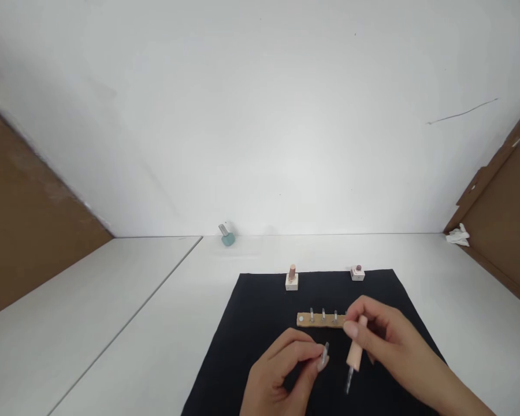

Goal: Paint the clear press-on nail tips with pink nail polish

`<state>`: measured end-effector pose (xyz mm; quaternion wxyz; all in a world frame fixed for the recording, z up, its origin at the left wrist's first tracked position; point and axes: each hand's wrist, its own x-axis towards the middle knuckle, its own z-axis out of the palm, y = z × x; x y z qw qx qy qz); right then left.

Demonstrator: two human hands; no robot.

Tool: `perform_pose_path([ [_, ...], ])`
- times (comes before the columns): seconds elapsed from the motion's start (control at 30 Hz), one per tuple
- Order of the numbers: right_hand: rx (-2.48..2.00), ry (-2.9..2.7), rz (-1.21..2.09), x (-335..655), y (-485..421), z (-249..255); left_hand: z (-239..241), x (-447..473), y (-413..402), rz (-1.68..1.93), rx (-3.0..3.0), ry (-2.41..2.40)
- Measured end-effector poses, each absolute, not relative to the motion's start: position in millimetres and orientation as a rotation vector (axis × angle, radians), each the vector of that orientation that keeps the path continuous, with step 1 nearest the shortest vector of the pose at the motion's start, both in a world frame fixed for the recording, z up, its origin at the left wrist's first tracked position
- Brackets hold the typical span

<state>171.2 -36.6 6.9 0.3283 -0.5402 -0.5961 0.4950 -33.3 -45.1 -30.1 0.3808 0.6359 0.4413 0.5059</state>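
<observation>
My left hand [281, 370] is low over the black mat [242, 346], fingers pinched on a small clear fake nail on a stick [324, 355]. My right hand [385, 341] grips a nail polish brush by its peach cap [356, 346], with the brush tip pointing down close to the nail. Just behind the hands lies a tan strip [318, 319] holding several upright nail tips.
Two small white-based polish bottles stand at the mat's far edge, one with a peach cap [292, 278] and an uncapped one [357, 273]. A teal bottle [227, 236] leans by the white wall. A crumpled tissue [458, 236] lies far right. The white table [134, 318] has brown side panels.
</observation>
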Motion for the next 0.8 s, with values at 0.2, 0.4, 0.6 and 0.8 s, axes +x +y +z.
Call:
perform_pose_path([
  [0.2, -1.472, -1.508, 0.901, 169, -44, 3, -29, -31, -44, 1.291, 1.56, 1.176],
  [0.4, -1.384, -1.544, 0.901, 161, -52, -6, -34, -32, -44, 1.209, 1.426, 1.154],
  [0.6, -1.325, -1.491, 0.816, 156, -54, -15, -41, -37, -38, 1.067, 1.224, 0.998],
  [0.8, -1.371, -1.327, 0.967, 158, -45, -15, -41, -30, -38, 1.045, 0.923, 0.941],
])
